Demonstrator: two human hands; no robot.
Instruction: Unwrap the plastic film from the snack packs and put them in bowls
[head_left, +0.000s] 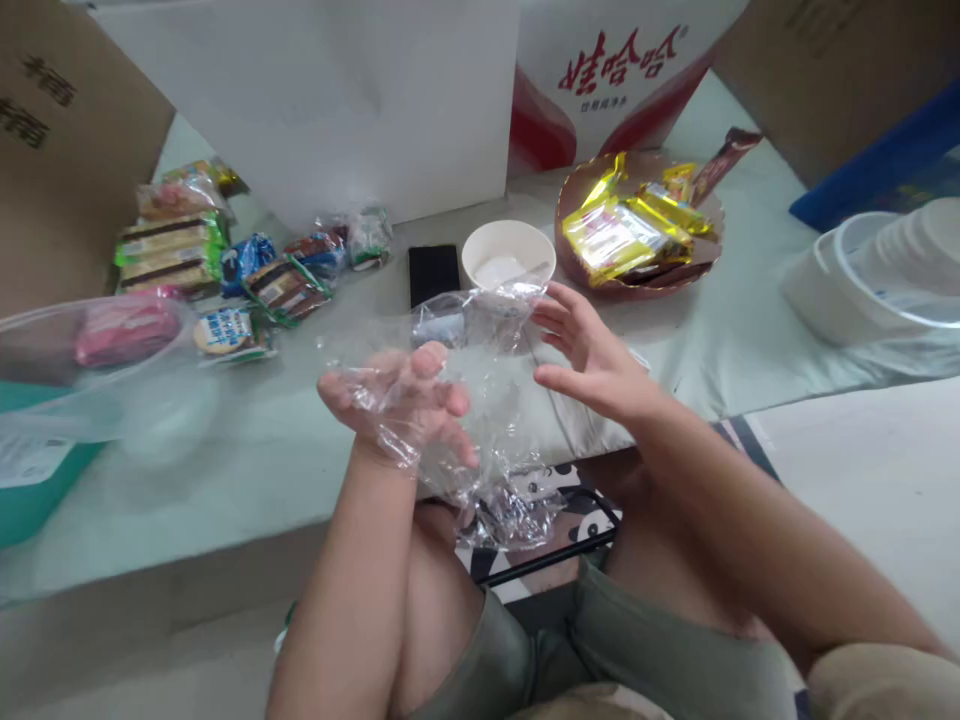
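Observation:
A thin, clear plastic bag or film (495,420) spreads between my hands, and its crumpled lower end hangs over my lap. My left hand (401,395) is palm up, its fingers apart and half curled, with the plastic draped over or around it; I cannot tell which. On the other side, my right hand (589,355) is open, thumb apart from the fingers. Its fingertips are at the plastic's upper edge, and whether they touch it is unclear. Just beyond the plastic stand a white bowl (517,235) and a dark phone (433,275).
A brown bowl (564,240) holds several yellow-wrapped snacks. Packaged snacks (172,250) lie at the left, near a clear plastic container (45,325). Stacked tubs (817,290) stand right. White boxes (322,100) line the back. A panda-patterned tray (581,535) with a black frame is below the table edge.

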